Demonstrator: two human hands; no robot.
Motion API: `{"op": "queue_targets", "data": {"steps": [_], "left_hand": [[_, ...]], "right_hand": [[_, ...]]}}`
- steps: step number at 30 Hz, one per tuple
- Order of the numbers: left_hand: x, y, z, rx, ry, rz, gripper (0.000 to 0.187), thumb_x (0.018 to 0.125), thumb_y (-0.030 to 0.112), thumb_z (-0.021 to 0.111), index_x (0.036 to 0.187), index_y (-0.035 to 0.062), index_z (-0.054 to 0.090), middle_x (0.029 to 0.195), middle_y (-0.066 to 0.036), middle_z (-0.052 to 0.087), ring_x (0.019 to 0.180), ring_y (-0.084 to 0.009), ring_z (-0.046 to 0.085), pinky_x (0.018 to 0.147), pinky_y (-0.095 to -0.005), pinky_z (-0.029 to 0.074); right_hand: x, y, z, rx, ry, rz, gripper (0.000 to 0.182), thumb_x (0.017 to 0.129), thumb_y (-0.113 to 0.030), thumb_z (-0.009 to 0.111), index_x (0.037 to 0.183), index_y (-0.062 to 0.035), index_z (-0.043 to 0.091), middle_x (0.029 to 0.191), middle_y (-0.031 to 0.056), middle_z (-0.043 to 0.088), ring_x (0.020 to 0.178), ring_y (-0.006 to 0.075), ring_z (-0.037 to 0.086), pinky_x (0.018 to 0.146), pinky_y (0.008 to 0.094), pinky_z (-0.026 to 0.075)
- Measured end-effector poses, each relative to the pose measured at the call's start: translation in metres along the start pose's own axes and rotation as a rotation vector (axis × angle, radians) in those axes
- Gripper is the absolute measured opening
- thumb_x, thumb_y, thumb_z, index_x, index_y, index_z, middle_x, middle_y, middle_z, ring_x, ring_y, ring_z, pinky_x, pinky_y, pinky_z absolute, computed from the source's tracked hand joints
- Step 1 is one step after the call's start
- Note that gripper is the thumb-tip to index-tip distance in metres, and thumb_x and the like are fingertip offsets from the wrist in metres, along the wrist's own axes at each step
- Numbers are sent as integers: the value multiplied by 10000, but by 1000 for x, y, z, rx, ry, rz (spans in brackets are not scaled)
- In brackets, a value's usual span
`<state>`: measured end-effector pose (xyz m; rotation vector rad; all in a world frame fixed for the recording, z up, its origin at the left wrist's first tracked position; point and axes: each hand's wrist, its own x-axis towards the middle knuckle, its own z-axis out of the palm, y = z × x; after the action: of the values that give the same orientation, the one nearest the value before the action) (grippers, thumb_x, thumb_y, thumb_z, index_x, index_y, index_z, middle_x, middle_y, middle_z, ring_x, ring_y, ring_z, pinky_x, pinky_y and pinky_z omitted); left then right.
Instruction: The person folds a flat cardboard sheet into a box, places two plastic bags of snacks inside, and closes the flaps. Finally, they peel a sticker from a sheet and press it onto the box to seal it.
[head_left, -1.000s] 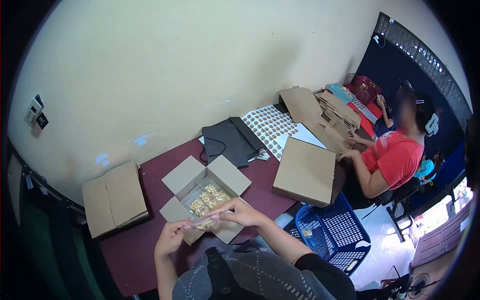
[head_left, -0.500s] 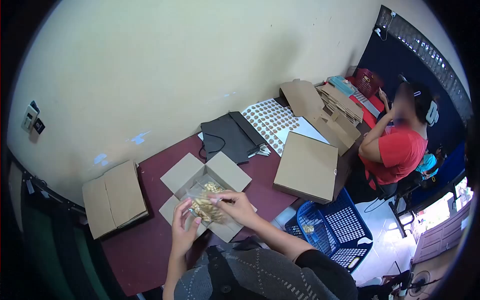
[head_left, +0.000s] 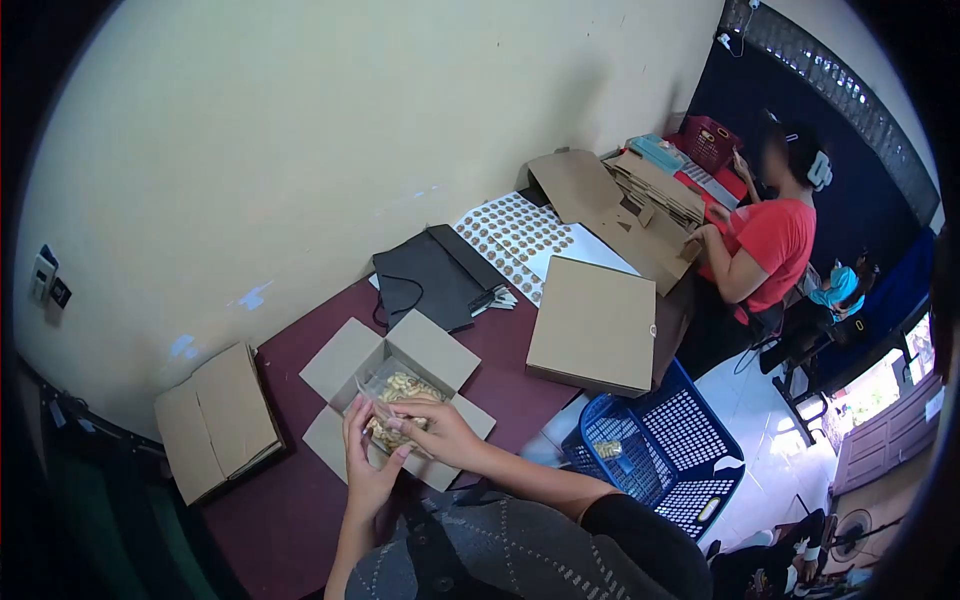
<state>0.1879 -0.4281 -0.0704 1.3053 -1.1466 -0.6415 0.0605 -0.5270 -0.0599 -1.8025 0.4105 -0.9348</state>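
Note:
An open cardboard box stands in front of me with its flaps spread outward. Inside it lies a clear bag of pale yellow pieces, which may be snacks. Over the near side of the box, a second clear bag of similar pieces is between my hands. My left hand grips this bag from the left, thumb in front. My right hand closes on it from the right, its fingers lying across the plastic and hiding part of it.
A folded carton lies left; a closed box sits right. Behind are a black folder, sticker sheets and flattened cardboard. A blue basket holds a small bag. A person in a red shirt stands at the far right.
Both hands have drawn closer together around the held bag, the right hand moving left. The view has shifted slightly. The person in red has lowered an arm toward the flattened cardboard.

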Motion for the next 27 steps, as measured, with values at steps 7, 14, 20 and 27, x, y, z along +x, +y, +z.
{"op": "queue_targets", "data": {"steps": [7, 14, 20, 27], "left_hand": [[2, -5, 18, -181, 62, -25, 394, 843, 153, 669, 1151, 2, 476, 1199, -126, 513, 1116, -210, 503, 984, -341, 369], [-1, -6, 16, -242, 89, -129, 143, 926, 141, 564, 920, -2, 558, 941, -74, 633, 905, -111, 572, 836, -261, 433], [0, -6, 13, -254, 81, -139, 136, 928, 161, 567, 920, 27, 543, 918, -38, 616, 814, -62, 518, 726, -220, 406], [-1, -11, 7, -223, 129, -139, 159, 932, 176, 561, 886, 24, 555, 853, -11, 579, 797, -58, 500, 719, -218, 397]], "right_hand": [[-6, 16, -5, -71, 64, -5, 299, 825, -129, 656, 1100, -20, 606, 1092, 105, 591, 1021, 228, 552, 915, 344, 393], [-7, 33, -10, 187, 31, 226, 386, 780, -126, 718, 1122, -28, 569, 1130, 70, 546, 1033, 152, 528, 869, 299, 423], [-4, 29, -10, 331, -70, 356, 229, 830, -154, 680, 1005, -12, 641, 988, 60, 638, 928, 117, 577, 824, 274, 449], [1, 27, -9, 300, -147, 323, 209, 885, -141, 606, 1023, 8, 654, 988, 78, 655, 924, 121, 584, 844, 281, 450]]}}
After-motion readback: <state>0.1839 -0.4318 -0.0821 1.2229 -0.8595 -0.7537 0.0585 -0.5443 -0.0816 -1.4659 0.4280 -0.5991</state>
